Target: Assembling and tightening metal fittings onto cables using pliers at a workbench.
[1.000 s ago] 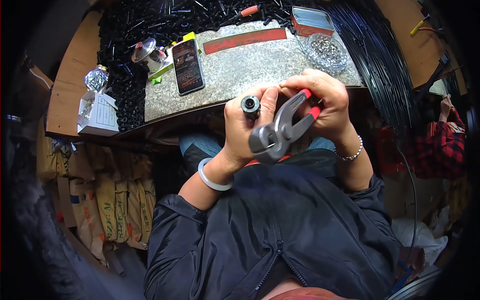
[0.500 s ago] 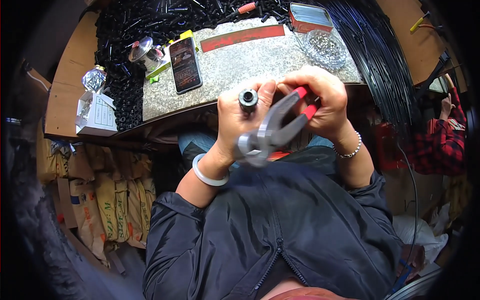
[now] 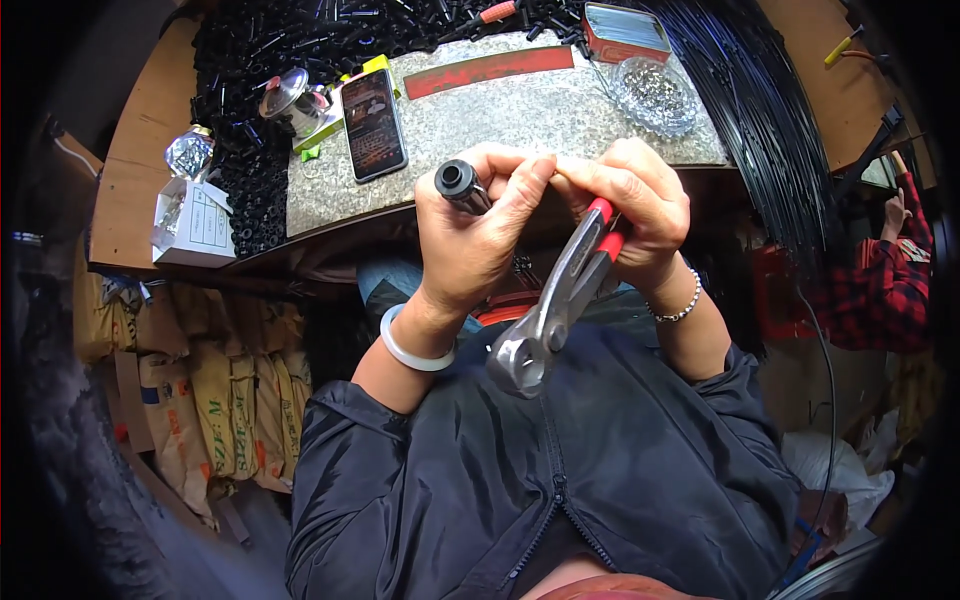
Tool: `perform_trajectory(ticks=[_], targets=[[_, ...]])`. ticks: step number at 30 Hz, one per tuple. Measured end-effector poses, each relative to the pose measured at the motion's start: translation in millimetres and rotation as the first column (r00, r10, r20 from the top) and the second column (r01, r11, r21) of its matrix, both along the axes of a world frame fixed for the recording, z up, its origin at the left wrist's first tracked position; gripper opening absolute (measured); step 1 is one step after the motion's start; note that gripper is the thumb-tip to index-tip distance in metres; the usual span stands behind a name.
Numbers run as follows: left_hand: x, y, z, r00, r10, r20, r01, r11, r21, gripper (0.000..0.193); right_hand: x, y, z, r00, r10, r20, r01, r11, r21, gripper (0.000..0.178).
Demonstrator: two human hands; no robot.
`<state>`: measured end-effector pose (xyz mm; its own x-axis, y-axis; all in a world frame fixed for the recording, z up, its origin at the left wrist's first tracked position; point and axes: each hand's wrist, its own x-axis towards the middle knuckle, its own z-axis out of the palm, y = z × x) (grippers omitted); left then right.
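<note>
My left hand (image 3: 480, 235) grips a short black tube piece (image 3: 458, 183) with its open end facing up, held in front of the stone slab (image 3: 520, 110). My right hand (image 3: 630, 205) holds red-handled pliers (image 3: 555, 310), whose grey jaws hang down toward my dark jacket. The fingertips of both hands meet just right of the tube; what they pinch there is too small to tell. A white bangle sits on my left wrist and a bead bracelet on my right.
On the slab lie a phone (image 3: 373, 124), a small metal pot (image 3: 290, 98), a red strip (image 3: 490, 70), a red tin (image 3: 625, 30) and a glass dish of small metal parts (image 3: 655, 95). Black tube pieces (image 3: 250, 170) heap at left; black cables (image 3: 770, 120) hang right. A person in red plaid (image 3: 880, 270) sits far right.
The pliers have swung down, jaws now hanging lower toward my jacket. Both hands stay together by the tube, shifted slightly.
</note>
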<state>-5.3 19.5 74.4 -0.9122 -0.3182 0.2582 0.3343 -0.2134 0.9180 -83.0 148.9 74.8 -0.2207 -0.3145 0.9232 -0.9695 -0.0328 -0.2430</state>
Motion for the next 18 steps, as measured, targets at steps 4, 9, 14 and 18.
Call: perform_trajectory(ticks=[4, 9, 14, 18], targets=[[3.0, 1.8, 5.7, 0.996, 0.081, 0.029, -0.077, 0.991, -0.110, 0.007, 2.0, -1.8, -4.3, 1.000, -0.007, 0.011, 0.008, 0.999, -0.043, 0.021], [4.2, 0.2, 3.8, 0.995, 0.095, 0.023, -0.091, 0.986, -0.143, 0.007, 4.3, -5.8, -4.5, 1.000, 0.006, 0.014, -0.005, 0.997, -0.077, 0.021], [4.0, -1.6, 2.7, 0.997, 0.081, 0.010, -0.080, 0.993, -0.091, 0.009, 5.2, -5.5, -3.5, 0.998, 0.008, 0.062, -0.003, 0.997, -0.075, 0.022], [2.7, -3.1, 9.7, 0.997, 0.011, 0.077, -0.009, 1.000, -0.024, 0.010, 2.6, 0.2, 2.0, 0.995, -0.045, -0.091, 0.047, 0.999, 0.013, 0.025]])
